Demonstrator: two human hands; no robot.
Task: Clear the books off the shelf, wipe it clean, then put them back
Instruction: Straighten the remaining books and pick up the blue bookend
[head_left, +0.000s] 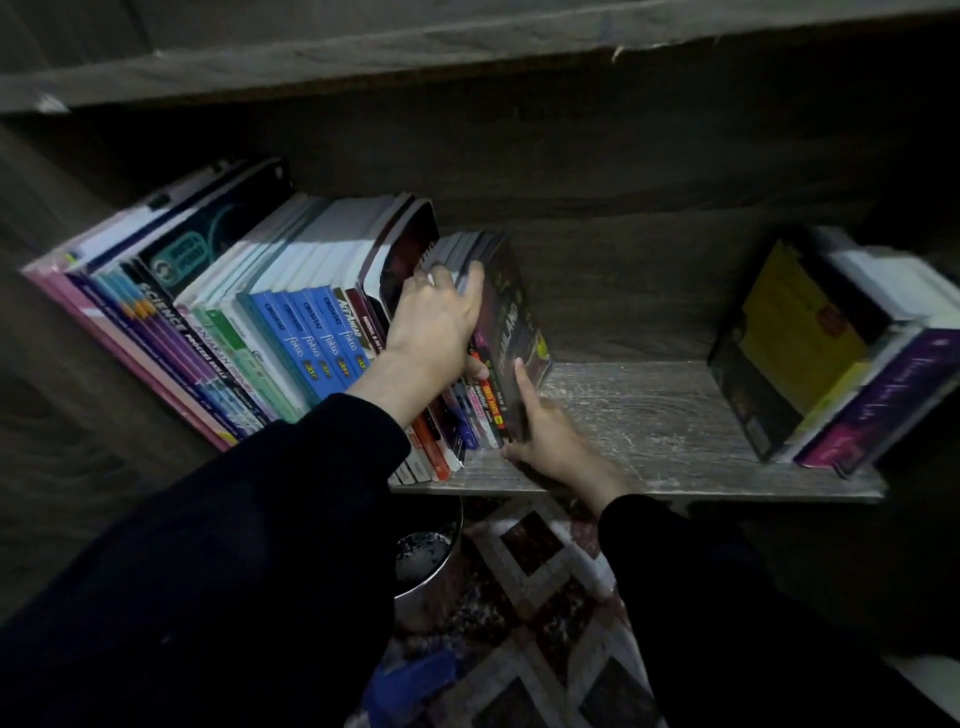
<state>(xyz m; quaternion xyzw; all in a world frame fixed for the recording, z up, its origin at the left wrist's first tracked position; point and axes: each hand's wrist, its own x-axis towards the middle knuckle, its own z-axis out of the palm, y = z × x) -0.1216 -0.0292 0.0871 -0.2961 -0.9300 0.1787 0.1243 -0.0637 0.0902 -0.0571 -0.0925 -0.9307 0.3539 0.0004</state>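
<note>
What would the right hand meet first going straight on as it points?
The dark book at the row's end; the right hand holds its lower corner. Beyond, probably the shelf's back panel, though depth is unclear.

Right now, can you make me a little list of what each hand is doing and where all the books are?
left hand: grips the top of the small books
right hand: holds their lower end
tall books: a row at the left end of the shelf
right books: a group at the right end
middle of shelf: bare wood
under it: metal bin and patterned rug
</note>
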